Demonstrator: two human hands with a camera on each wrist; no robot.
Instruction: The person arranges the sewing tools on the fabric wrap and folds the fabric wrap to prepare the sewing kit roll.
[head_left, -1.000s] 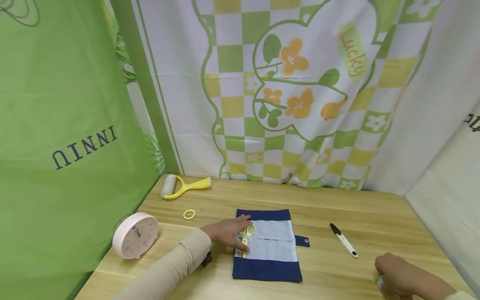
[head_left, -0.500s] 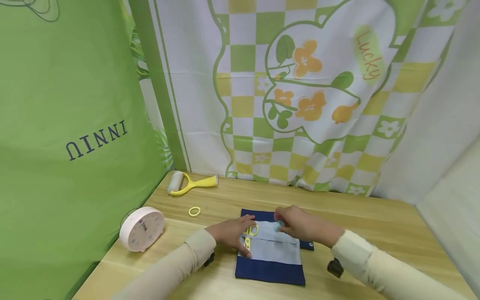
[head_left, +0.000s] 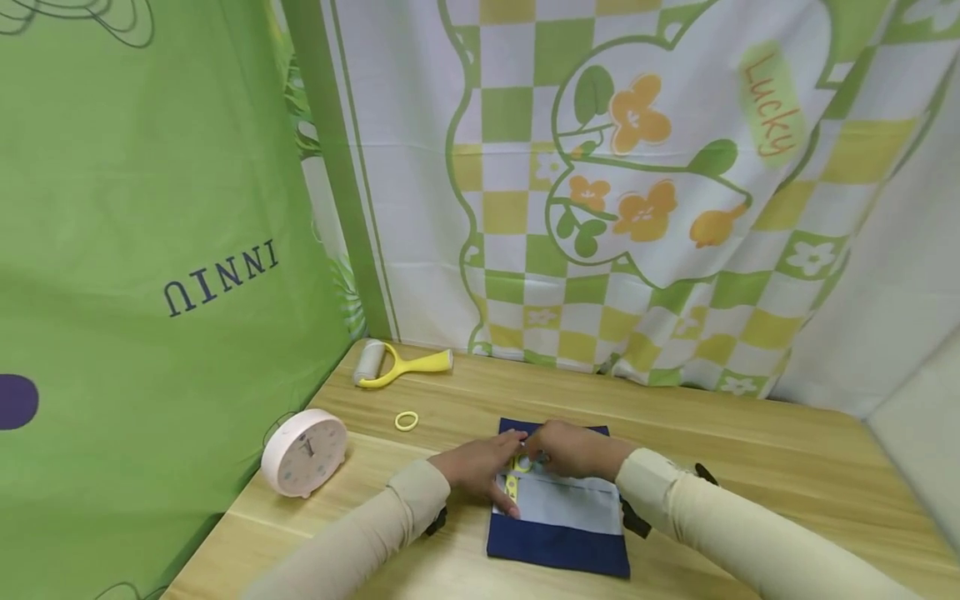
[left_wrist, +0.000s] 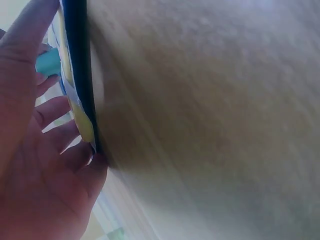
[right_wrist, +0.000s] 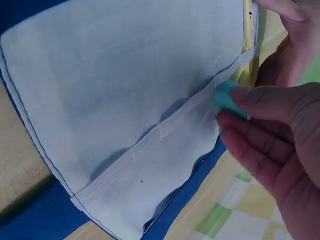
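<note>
A navy cloth pouch [head_left: 558,548] with a pale lining lies unfolded on the table. Across the lining runs a stitched elastic band [right_wrist: 160,122], and yellow scissors [head_left: 512,488] are tucked under it at the left edge. My left hand [head_left: 474,468] rests on that edge beside the scissors, fingers and thumb spread. Between the thumb and fingers of my right hand [head_left: 577,450] is a small teal thing [right_wrist: 225,100], pinched at the band near the scissors. Its kind is hard to tell, since the fingers cover part of it.
A lint roller [head_left: 420,364] with a yellow handle lies at the back left, a yellow ring [head_left: 397,422] in front of it. The pink clock [head_left: 303,454] stands at the left. Behind my right sleeve shows a black tip [head_left: 705,474] of a slim tool.
My right hand has come from the table's right side over to the pouch, carrying the teal thing leftward to the band beside the scissors. The left hand stays on the pouch's edge.
</note>
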